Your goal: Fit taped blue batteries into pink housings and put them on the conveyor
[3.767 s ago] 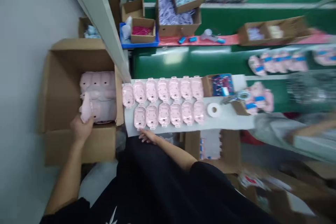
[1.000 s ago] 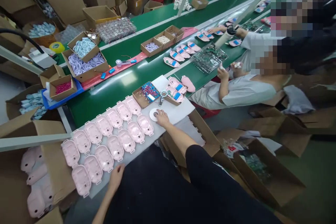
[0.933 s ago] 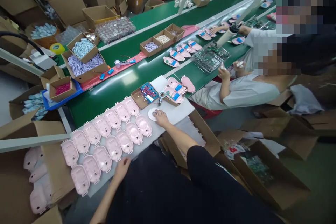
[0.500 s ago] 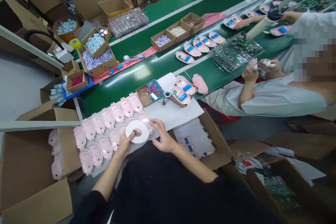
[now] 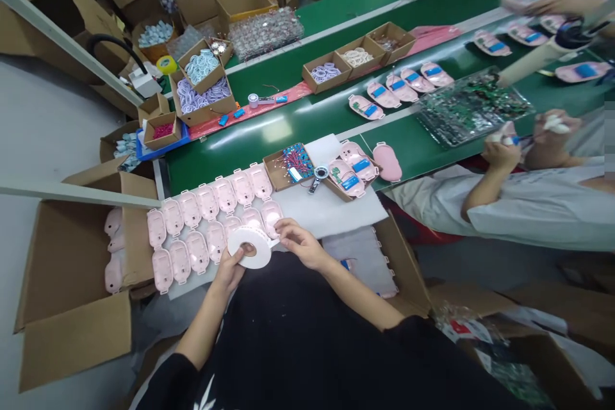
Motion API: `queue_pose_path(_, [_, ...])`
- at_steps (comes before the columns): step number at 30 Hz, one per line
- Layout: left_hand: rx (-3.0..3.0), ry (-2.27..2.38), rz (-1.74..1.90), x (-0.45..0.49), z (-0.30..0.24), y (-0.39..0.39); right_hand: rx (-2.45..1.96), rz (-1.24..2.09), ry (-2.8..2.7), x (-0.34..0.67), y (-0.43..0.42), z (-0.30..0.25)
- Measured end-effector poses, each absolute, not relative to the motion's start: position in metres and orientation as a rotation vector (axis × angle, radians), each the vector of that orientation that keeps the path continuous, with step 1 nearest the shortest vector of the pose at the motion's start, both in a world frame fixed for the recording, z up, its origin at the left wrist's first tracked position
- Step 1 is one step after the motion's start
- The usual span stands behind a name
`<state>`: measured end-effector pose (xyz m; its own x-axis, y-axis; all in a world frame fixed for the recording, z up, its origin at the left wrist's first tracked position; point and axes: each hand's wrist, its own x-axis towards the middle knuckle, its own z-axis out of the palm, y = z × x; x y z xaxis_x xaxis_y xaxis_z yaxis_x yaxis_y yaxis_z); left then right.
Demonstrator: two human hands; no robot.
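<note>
A wide white roll of tape (image 5: 262, 252) is held tilted in my left hand (image 5: 231, 271), thumb on its face near the core. A short strip of tape comes off the roll's right side. My right hand (image 5: 303, 246) has its thumb and forefinger closed on that strip's end. Just beyond both hands, pink plastic shell halves (image 5: 197, 252) lie in two rows on a white foam sheet (image 5: 312, 211). The roll covers part of the nearer row.
A small carton of blue parts with red wires (image 5: 296, 163) and pink shells with blue batteries (image 5: 349, 177) stand ahead on the right. An open carton (image 5: 406, 262) is below my right arm. Further right, a co-worker's hands (image 5: 502, 152) handle small parts beside the green belt (image 5: 221, 152).
My right hand's fingers have closed on the tape end, and a short strip now shows between roll and fingers. The view has shifted; the co-worker's hands still hold small parts.
</note>
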<state>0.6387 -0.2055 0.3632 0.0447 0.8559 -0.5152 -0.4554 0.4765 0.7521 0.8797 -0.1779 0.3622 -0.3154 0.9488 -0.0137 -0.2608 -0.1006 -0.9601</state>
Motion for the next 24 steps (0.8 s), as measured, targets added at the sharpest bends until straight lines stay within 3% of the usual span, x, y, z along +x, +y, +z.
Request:
queue_pose_path(9, [0.069, 1.085, 1.480, 0.582, 0.356, -0.212, -0.988, 1.776, -0.730, 0.901, -0.205, 0.309])
queue_pose_path(14, [0.030, 1.079, 1.513, 0.558, 0.362, -0.219, -1.262, 1.877, -1.352, 0.918, -0.182, 0.257])
queue_pose_path(21, [0.054, 1.173, 1.392, 0.543, 0.373, -0.237, -1.980, 0.791, -1.766, 0.912, -0.016, 0.244])
queue_pose_path(24, [0.055, 1.251, 1.373, 0.534, 0.375, -0.248, -2.239, 0.664, -1.977, 0.909, 0.039, 0.243])
